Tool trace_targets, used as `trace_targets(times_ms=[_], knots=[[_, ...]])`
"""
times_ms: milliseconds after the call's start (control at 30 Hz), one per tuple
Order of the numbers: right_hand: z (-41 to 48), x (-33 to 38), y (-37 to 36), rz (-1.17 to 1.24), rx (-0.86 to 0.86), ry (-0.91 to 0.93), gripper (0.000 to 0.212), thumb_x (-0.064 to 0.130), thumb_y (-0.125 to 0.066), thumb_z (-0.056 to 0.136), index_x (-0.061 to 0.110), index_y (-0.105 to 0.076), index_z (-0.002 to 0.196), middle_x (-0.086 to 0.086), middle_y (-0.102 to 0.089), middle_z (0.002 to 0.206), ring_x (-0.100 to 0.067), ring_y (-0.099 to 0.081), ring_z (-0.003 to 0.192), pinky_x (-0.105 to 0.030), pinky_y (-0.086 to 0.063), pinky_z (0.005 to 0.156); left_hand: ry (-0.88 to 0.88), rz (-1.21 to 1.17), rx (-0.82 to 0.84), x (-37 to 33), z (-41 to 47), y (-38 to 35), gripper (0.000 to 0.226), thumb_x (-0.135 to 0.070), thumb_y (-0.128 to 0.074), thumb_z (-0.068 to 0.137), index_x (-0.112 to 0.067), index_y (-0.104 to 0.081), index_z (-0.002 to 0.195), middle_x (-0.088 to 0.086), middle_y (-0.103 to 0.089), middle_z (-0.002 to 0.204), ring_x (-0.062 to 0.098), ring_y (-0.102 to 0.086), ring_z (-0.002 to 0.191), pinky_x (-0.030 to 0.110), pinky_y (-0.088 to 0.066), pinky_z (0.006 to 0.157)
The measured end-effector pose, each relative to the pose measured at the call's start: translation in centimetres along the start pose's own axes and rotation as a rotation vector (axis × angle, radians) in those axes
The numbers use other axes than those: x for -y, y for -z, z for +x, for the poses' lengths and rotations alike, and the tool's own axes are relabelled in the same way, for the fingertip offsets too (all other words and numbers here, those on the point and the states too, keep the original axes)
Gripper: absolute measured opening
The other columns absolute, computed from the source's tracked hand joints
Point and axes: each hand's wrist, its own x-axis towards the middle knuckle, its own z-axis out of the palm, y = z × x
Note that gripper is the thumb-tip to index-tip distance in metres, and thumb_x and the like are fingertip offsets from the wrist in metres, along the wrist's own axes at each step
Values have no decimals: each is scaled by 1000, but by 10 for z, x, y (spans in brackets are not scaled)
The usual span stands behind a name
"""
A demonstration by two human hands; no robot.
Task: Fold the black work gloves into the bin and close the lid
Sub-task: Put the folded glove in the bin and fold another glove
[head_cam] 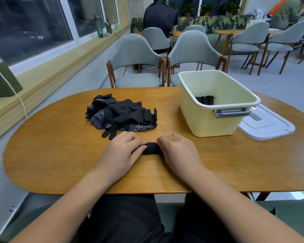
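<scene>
At centre frame, low on the tabletop (60,155), left hand (120,151) & right hand (178,152) both grip a rolled glove (151,148) by its ends. Keep the roll tight, ends even, so it won't spring open. Unfolded gloves (123,114) lie piled upper left of it. Bin (216,118), right of centre, holds at least one folded bundle (205,99); lid (267,127) lies off, beside the bin.
</scene>
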Motion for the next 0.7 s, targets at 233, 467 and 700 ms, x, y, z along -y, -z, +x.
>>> trace_targets(times_ms=[233,467,700], knots=[[-10,-5,3,89,70,107,34,47,-47,111,22,-69,111,6,-74,103,-19,-58,89,-38,-55,69,9,5,95,8,-14,3,46,-31,-77,95,-28,-70,141,-13,-65,125,8,-58,118,29,-54,99],[-4,-12,5,98,163,111,42,50,-65,100,17,-71,125,1,-77,115,-22,-63,100,-42,-59,81,53,-31,82,12,-6,-2,45,-29,-79,95,-28,-72,139,-14,-69,123,5,-60,117,26,-52,102],[10,-16,5,129,205,101,40,46,-67,102,15,-72,127,-4,-76,104,-25,-62,99,-42,-54,81,74,-56,113,17,2,-6,50,-37,-78,94,-31,-69,143,-15,-69,126,2,-58,121,25,-50,106]])
